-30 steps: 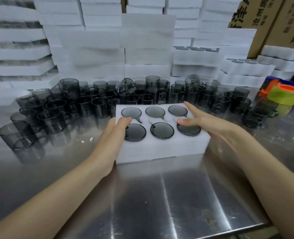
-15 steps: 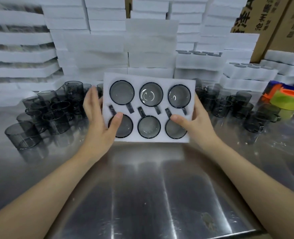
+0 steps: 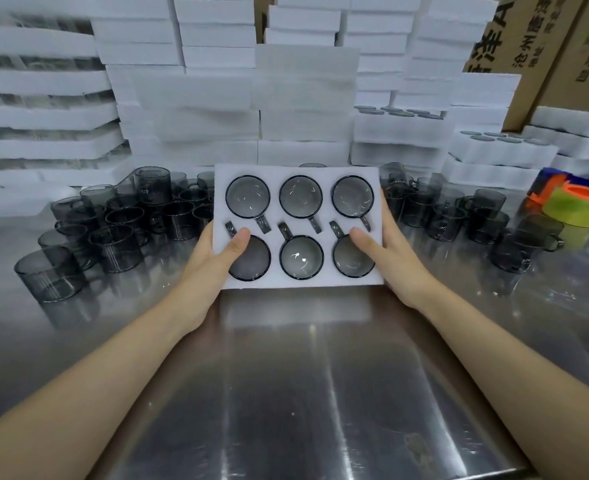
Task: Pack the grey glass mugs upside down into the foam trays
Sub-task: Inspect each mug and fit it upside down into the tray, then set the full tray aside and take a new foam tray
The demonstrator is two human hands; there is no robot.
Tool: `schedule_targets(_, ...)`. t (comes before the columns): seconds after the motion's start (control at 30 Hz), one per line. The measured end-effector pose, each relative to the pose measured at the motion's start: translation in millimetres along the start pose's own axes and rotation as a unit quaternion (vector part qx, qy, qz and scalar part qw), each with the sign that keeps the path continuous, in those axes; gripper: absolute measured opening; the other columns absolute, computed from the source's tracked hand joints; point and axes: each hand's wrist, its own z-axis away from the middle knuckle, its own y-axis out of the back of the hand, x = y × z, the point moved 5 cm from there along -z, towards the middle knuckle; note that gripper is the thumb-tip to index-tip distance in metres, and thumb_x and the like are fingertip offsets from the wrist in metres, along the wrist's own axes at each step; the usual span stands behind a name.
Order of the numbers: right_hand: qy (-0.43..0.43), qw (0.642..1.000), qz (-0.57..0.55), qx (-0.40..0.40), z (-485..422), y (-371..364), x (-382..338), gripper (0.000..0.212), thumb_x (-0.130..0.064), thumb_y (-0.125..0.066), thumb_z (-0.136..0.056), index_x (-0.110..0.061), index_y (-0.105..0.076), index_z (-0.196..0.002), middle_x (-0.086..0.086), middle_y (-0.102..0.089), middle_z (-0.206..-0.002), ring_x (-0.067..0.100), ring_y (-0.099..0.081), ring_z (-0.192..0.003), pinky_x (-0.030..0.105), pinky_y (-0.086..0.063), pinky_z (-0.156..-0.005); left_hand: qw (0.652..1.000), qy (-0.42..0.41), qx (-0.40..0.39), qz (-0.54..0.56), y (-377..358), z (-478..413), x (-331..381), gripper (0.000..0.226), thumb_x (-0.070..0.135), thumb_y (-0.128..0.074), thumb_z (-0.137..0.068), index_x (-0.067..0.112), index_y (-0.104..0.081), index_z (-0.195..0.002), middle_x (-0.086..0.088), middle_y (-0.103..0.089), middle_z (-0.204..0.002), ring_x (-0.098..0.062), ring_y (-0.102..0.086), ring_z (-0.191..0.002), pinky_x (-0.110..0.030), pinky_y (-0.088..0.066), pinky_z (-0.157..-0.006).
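Note:
A white foam tray (image 3: 324,223) is tilted up so its top faces me, above the steel table. Several grey glass mugs (image 3: 301,197) sit upside down in its round holes, bases toward me, handles in the slots. My left hand (image 3: 213,261) grips the tray's left edge with the thumb over the lower left mug. My right hand (image 3: 390,261) grips the right edge with the thumb over the lower right mug. Loose grey mugs (image 3: 120,223) stand on the table to the left, and more loose mugs (image 3: 459,213) stand to the right.
Stacks of white foam trays (image 3: 300,98) fill the back, some holding mugs. Brown cardboard boxes (image 3: 542,46) stand at the back right. A yellow-green and orange tape roll (image 3: 580,202) lies at the right edge. The steel table (image 3: 303,393) reaches toward me.
The tray was lifted off the table and tipped up to face me. In the last half second it has stayed facing me, held the same way.

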Motion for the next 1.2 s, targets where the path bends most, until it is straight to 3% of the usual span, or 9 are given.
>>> schedule_targets(0.07,0.012,1.0,-0.009,0.016,0,-2,-3,0.074,-0.027,-0.061,-0.094,-0.032,-0.017,-0.153,-0.023,-0.035,-0.15,-0.003,-0.031,-0.138,0.015,-0.032,-0.109,0.999,0.011,0.024,0.021,0,-2,-1,0.049,0.049,-0.065,-0.083,0.041,-0.053,-0.129,0.024,-0.061,-0.126,0.001,-0.051,-0.123,-0.035,-0.033,-0.113)
schedule_targets(0.23,0.021,0.998,-0.05,0.04,-4,-4,-6,0.067,-0.034,-0.058,-0.092,-0.031,-0.027,-0.151,-0.019,-0.041,-0.148,0.002,-0.035,-0.138,0.038,-0.026,-0.117,0.994,0.04,0.053,0.087,-2,1,4,0.038,0.043,-0.067,-0.083,0.034,-0.062,-0.119,0.015,-0.07,-0.114,-0.01,-0.062,-0.113,-0.036,-0.045,-0.101)
schedule_targets(0.37,0.108,0.975,0.021,0.193,4,11,-24,0.051,-0.042,-0.04,-0.094,-0.029,-0.038,-0.143,0.001,-0.047,-0.14,0.017,-0.043,-0.131,0.045,-0.031,-0.112,0.978,0.061,0.069,0.186,-5,11,8,0.039,0.041,-0.064,-0.085,0.029,-0.062,-0.122,0.008,-0.072,-0.112,-0.013,-0.068,-0.104,-0.035,-0.054,-0.084)
schedule_targets(0.5,0.426,0.811,0.373,0.145,27,-17,-59,0.04,-0.035,-0.051,-0.093,-0.016,-0.05,-0.129,0.005,-0.053,-0.127,0.022,-0.047,-0.12,0.043,-0.033,-0.105,0.959,0.103,0.064,0.256,-15,19,6,0.033,0.042,-0.059,-0.091,0.027,-0.064,-0.12,0.005,-0.073,-0.109,-0.015,-0.07,-0.099,-0.036,-0.058,-0.078)
schedule_targets(0.63,0.452,0.716,0.513,0.14,24,-52,-57,0.046,-0.047,-0.066,-0.087,-0.027,-0.053,-0.126,0.002,-0.065,-0.122,0.019,-0.052,-0.118,0.058,-0.025,-0.104,0.954,0.11,0.04,0.278,-24,22,5,0.036,0.043,-0.057,-0.091,0.02,-0.067,-0.117,-0.002,-0.073,-0.11,-0.018,-0.07,-0.099,-0.037,-0.056,-0.079)
schedule_targets(0.77,0.428,0.718,0.53,0.142,24,-52,-60,0.033,-0.042,-0.063,-0.09,-0.024,-0.07,-0.117,-0.002,-0.071,-0.107,0.019,-0.065,-0.1,0.065,-0.028,-0.098,0.971,0.025,0.042,0.234,-23,19,10,0.054,0.043,-0.065,-0.073,0.026,-0.06,-0.124,0.003,-0.071,-0.113,-0.013,-0.068,-0.101,-0.028,-0.055,-0.072)
schedule_targets(0.87,0.431,0.722,0.523,0.139,26,-41,-65,0.028,-0.028,-0.068,-0.089,-0.019,-0.071,-0.116,-0.005,-0.068,-0.085,0.019,-0.065,-0.078,0.052,-0.032,-0.097,0.976,-0.03,-0.024,0.215,-31,9,13,0.048,0.037,-0.053,-0.088,0.022,-0.053,-0.133,-0.002,-0.066,-0.124,-0.018,-0.064,-0.11,-0.035,-0.053,-0.084)
schedule_targets(0.97,0.411,0.723,0.517,0.201,27,-12,-74,0.032,-0.023,-0.066,-0.092,-0.023,-0.057,-0.123,-0.005,-0.065,-0.084,0.016,-0.061,-0.079,0.046,-0.03,-0.094,0.991,-0.062,0.009,0.117,-30,-10,10,0.039,0.034,-0.04,-0.1,0.022,-0.051,-0.135,-0.005,-0.067,-0.106,-0.015,-0.064,-0.084,-0.03,-0.047,-0.07)
schedule_targets(1.2,0.269,0.75,0.506,0.331,-20,75,-73,0.036,-0.012,-0.068,-0.088,-0.013,-0.065,-0.123,0.005,-0.063,-0.09,0.023,-0.054,-0.089,0.046,-0.025,-0.095,0.968,-0.161,0.014,-0.191,-30,-19,-12,0.044,0.064,-0.02,-0.09,0.046,-0.06,-0.094,0.015,-0.06,-0.094,0.002,-0.056,-0.09,-0.024,-0.043,-0.078)
